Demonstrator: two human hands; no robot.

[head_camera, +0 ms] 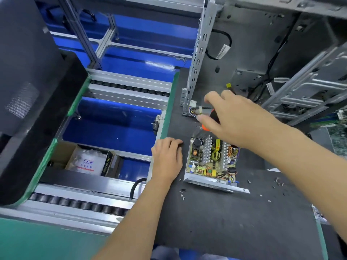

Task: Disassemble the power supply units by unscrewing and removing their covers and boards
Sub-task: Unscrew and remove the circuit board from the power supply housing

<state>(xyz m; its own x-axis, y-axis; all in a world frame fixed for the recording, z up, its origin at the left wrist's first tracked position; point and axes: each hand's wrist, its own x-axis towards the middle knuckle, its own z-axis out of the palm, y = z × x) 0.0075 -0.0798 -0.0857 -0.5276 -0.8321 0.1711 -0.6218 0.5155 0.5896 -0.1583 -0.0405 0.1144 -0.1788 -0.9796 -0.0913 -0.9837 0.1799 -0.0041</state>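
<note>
Your right hand (231,119) curls its fingers around a driver (210,119) with an orange-and-black handle, thumb low at the handle's left side, index finger raised above it. The tip is hidden under your palm, so you cannot tell from here whether it sits in a screw. Your left hand (167,156) lies knuckles-up on the dark mat (216,222), fingers bent under at the tips; whether they pinch anything there is not clear.

The unit (212,162) lies between your two hands: just right of your left knuckles, and directly below and toward you from the right hand. Its cover is already off, and the board (210,158) sits exposed in the metal tray, with coils and heat sinks showing. Its long axis runs away from you, slightly tilted, far end under your right wrist. Your right hand is the nearer to that far end; your left is nearer the left wall, probably best placed to steady it.

Loose screws (183,194) lie scattered near the front edge. An open case (262,53) stands behind.
</note>
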